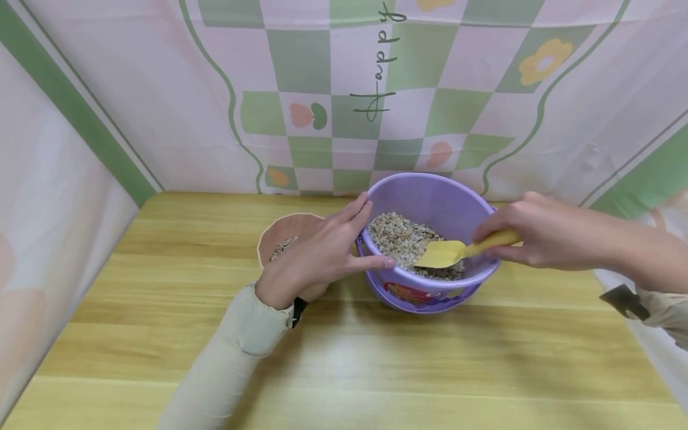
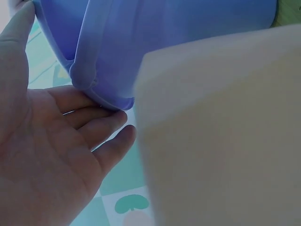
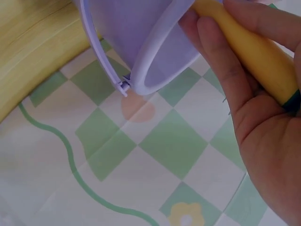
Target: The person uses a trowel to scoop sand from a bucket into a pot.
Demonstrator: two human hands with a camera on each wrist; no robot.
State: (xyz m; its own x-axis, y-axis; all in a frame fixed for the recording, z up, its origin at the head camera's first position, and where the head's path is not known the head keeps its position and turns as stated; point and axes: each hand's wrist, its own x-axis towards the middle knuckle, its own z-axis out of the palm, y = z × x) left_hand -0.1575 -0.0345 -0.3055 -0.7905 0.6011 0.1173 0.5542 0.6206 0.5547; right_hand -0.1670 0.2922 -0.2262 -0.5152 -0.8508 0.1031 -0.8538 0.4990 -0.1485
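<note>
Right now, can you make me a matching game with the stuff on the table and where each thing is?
Things:
1. yellow scoop
2. purple bucket
3. pink cup
4. gravel

Places:
A. behind the left hand
B. inside the bucket
C. gripped by the right hand
D. on the wooden table, touched by the left hand

Pairs: 1-C, 2-D, 3-A, 4-B

Purple bucket (image 1: 430, 203) upright on table, part-filled with gravel (image 1: 400, 239); yellow spatula (image 1: 457, 251) blade resting inside.
</note>
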